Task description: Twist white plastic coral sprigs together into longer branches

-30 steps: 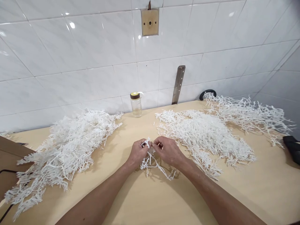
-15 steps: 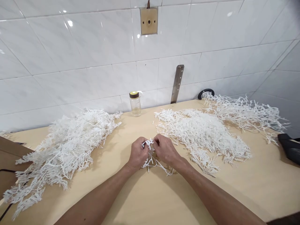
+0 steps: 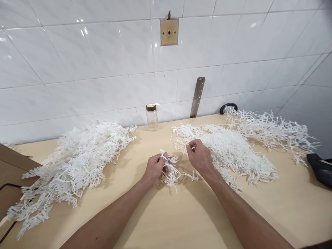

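My left hand [image 3: 155, 167] is closed round a small bunch of white plastic sprigs [image 3: 171, 171] that droops onto the wooden tabletop [image 3: 181, 214]. My right hand [image 3: 199, 157] is a little to the right of it, fingers curled in a pinch near the edge of the middle pile of white sprigs [image 3: 228, 148]; whether anything is in the pinch I cannot make out. A loose sprig [image 3: 191, 175] lies between the two hands.
A large pile of white sprigs [image 3: 75, 159] covers the left of the table, and a coarser pile [image 3: 269, 128] lies at the far right. A small clear jar with a brown lid [image 3: 151, 117] stands by the tiled wall. A black object [image 3: 320, 167] sits at the right edge, a brown box [image 3: 10, 173] at the left.
My hands were together working on one sprig bunch. The right hand has let go and moved up and right toward the middle pile; the left keeps the bunch.
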Tool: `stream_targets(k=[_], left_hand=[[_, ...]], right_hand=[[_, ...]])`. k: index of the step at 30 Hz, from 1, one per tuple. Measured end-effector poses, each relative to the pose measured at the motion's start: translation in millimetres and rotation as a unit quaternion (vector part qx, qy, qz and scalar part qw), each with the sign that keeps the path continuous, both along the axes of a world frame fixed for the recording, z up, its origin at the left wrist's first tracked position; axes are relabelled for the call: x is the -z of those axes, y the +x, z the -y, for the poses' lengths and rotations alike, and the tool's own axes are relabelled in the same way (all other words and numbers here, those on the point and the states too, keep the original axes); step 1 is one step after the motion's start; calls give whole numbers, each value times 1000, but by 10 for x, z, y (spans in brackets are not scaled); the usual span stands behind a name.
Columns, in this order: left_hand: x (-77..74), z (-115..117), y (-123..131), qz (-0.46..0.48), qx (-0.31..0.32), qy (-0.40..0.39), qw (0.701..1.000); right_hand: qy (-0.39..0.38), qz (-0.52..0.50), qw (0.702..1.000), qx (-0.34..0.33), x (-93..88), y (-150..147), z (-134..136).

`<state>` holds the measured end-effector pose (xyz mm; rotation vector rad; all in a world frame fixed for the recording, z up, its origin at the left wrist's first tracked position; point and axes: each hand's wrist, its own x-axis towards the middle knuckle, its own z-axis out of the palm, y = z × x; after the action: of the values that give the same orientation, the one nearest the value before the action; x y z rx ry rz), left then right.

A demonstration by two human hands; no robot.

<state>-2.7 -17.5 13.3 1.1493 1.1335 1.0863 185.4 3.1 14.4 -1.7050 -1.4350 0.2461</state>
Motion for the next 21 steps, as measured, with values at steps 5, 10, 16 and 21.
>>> stream_targets(k=[5,10,16,21], left_hand=[[-60,21,-2,22,7,-11,1000],[-77,7,6,49,-8,-52,997],[-46,-15,-8,58,-10,-50,997],[-53,-14,-10,39,2,-64,997]], right_hand=[[19,11,998,-55,-19,-70,46],[20,-26,984,-176,-160,-164,171],[-27,-23,961,-273,-248,-220,253],[-51,-5,969,-244,-229,-198,234]])
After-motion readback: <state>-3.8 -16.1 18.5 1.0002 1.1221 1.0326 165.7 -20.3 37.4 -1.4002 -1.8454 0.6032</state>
